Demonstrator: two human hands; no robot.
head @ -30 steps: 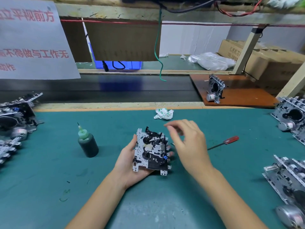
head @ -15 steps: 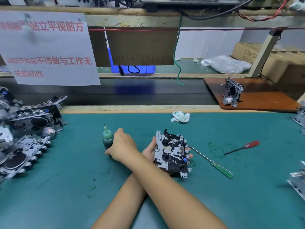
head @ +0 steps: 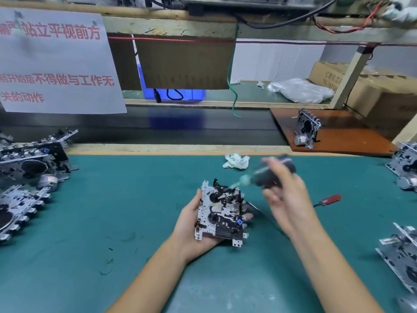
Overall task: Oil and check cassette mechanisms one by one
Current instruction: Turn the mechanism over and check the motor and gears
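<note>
My left hand cradled the silver-and-black metal cassette mechanism above the green tabletop; my right hand's grip curled round the dark oil bottle, nozzle at its top edge. Squeezing too hard risked flooding the gears.

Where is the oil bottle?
In the head view, right of centre: the right hand holds the oil bottle tilted, tip pointing down at the mechanism in the left hand.
</note>
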